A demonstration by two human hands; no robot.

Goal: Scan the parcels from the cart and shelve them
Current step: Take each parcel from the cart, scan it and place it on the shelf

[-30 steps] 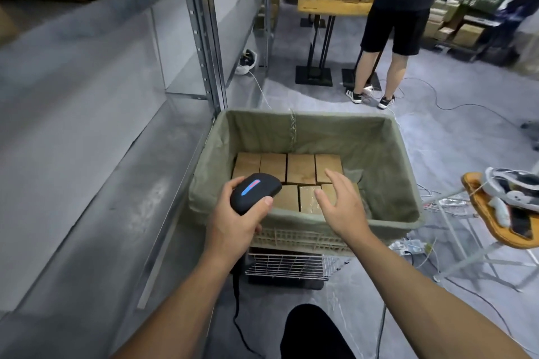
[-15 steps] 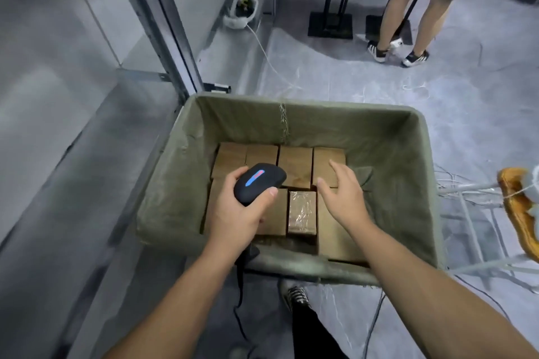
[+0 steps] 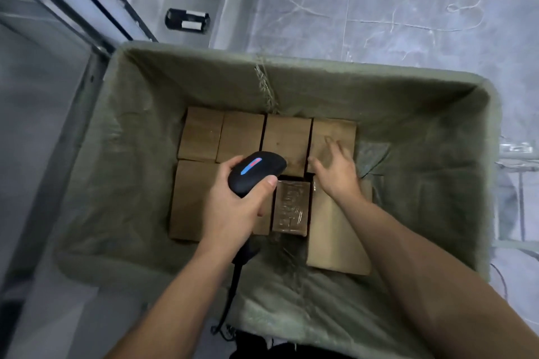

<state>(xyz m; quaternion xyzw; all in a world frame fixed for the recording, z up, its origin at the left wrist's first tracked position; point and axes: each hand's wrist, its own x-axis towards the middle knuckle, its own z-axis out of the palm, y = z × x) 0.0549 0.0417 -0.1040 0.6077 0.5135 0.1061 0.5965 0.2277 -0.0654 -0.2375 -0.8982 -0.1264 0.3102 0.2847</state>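
- The view had tipped down over the cart [image 3: 204, 79], and both hands had moved in from its near rim to above the parcels on its floor.
- The right hand [image 3: 335, 175] had reached furthest, to the end parcel [image 3: 335, 131] of the far row, nearest the cart's far right corner. Its fingers were spread and relaxed and grasped nothing. Blur hid whether they touched the cardboard.
- The left hand [image 3: 233, 210] still grasped the scanner [image 3: 256, 172], lit strip upward, above the middle of the load and just beside a film-wrapped parcel [image 3: 291, 207] in the near row.
- Every parcel still lay in the cart, so this looked like the start of a pick for scanning. Shelving had not begun.
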